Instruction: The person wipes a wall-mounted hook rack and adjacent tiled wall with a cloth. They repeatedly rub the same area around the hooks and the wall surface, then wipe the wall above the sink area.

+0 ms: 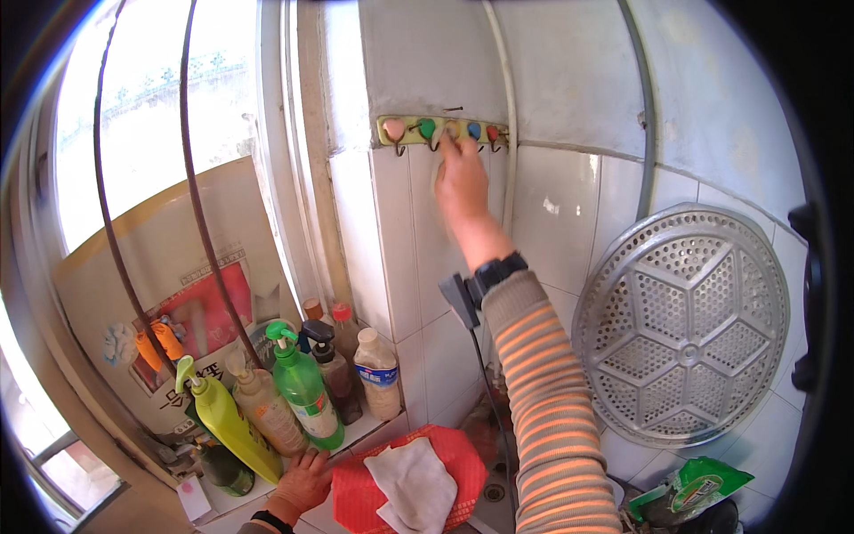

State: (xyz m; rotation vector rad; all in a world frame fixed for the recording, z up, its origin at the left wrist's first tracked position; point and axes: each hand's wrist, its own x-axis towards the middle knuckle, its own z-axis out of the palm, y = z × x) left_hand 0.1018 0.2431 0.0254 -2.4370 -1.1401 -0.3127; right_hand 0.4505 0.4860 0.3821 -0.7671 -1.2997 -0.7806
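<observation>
My right hand [463, 177] reaches up to a wall-mounted hook rail [443, 133] with colourful heart-shaped knobs. Its bunched fingertips are at the middle hooks and partly cover them. Blur leaves unclear whether anything is pinched there. Low on the left, my left hand [303, 484] rests on the tiled ledge, its fingertips close to the base of a green pump bottle [307, 394] and a yellow-green pump bottle [230, 424]. Just right of that hand, a whitish cloth [417, 484] lies over a red basket-like container [347, 494].
On the ledge also stand a clear pump bottle [270, 414], a dark-topped pump bottle [337, 380] and a white-capped plastic bottle [377, 384]. A round perforated metal steamer plate [687, 354] leans on the right wall, above a green bag [697, 490]. Metal bars [193, 180] cross the window.
</observation>
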